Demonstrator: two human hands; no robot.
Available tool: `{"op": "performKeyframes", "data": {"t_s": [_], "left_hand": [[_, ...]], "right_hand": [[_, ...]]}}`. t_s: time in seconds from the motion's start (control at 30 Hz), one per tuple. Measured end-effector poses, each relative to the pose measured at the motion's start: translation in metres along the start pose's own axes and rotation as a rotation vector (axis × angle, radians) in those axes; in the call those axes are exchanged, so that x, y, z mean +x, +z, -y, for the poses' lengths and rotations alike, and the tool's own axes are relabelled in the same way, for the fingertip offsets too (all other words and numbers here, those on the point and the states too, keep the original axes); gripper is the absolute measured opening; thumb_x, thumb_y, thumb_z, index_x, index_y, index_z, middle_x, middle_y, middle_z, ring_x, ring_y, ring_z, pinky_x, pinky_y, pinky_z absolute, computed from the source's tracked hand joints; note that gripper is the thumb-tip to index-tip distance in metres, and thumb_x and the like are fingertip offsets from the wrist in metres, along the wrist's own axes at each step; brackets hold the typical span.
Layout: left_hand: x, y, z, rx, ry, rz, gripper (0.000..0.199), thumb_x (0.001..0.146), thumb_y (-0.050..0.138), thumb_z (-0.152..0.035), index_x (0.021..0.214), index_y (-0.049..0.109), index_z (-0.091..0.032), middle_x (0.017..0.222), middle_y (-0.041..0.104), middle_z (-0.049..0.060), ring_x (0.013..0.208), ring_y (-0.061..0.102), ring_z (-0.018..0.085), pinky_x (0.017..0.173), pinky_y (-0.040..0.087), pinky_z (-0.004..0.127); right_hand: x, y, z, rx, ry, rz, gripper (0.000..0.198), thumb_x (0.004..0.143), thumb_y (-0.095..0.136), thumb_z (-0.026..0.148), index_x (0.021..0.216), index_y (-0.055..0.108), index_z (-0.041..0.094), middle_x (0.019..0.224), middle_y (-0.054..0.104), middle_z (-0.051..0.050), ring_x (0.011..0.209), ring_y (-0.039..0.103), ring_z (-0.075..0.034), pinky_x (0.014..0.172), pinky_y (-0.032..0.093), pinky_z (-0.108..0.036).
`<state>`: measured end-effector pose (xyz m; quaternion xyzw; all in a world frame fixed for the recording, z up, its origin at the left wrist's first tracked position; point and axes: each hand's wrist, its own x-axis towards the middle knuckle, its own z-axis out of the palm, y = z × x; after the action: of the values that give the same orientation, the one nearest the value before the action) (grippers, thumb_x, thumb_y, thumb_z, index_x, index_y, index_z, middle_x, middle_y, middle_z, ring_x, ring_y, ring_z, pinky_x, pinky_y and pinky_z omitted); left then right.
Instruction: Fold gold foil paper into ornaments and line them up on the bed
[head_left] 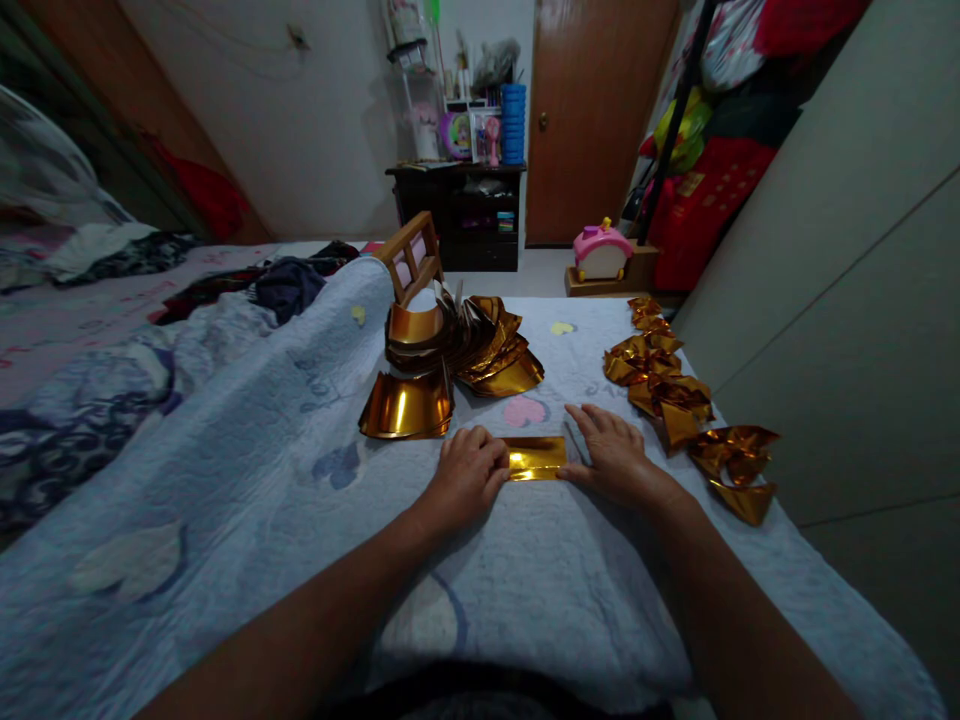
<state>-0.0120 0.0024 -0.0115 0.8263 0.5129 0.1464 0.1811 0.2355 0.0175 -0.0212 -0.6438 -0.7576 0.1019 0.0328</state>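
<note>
A folded strip of shiny gold foil paper [537,458] lies flat on the bed's light-blue cover. My left hand [466,472] is closed on the strip's left end, its fingers bent and pressed together. At the opposite end, my right hand [616,458] touches the lower corner with its thumb, while its fingers are stretched out and raised. Beyond my left hand sits a fanned stack of curved gold foil sheets [405,405]. To the right of my right hand runs a row of folded gold foil pieces [671,397], several of them overlapping.
The light-blue quilt [300,540] is bunched into a raised ridge on the left. A small wooden frame [412,257] stands behind the sheet stack. Past the bed are a dark cabinet [457,215], a pink toy [602,250] and a wooden door [592,130]. A pale wardrobe [847,280] borders the right.
</note>
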Motion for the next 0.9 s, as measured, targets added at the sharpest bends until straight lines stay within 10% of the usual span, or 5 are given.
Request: {"op": "performKeyframes", "data": {"t_s": [0.4,0.9], "left_hand": [[0.001,-0.001,0.000,-0.051,0.095,-0.030,0.008,0.093,0.061,-0.019,0.094,0.068,-0.021,0.100,0.062,0.006,0.100,0.052,0.025,0.088,0.040,0.040],[0.003,0.007,0.003,-0.132,0.196,-0.014,0.007,0.094,0.051,-0.015,0.091,0.055,-0.021,0.093,0.062,0.005,0.091,0.057,0.022,0.085,0.047,0.036]], "right_hand": [[-0.003,-0.023,0.008,0.131,-0.144,0.021,0.084,0.083,0.061,0.036,0.158,0.030,0.018,0.161,0.032,-0.018,0.147,0.029,-0.034,0.117,0.026,-0.052],[-0.008,0.010,0.058,0.032,-0.170,-0.070,0.073,0.098,0.041,0.051,0.160,0.027,0.016,0.164,0.031,-0.016,0.149,0.027,-0.036,0.120,0.013,-0.059]]}}
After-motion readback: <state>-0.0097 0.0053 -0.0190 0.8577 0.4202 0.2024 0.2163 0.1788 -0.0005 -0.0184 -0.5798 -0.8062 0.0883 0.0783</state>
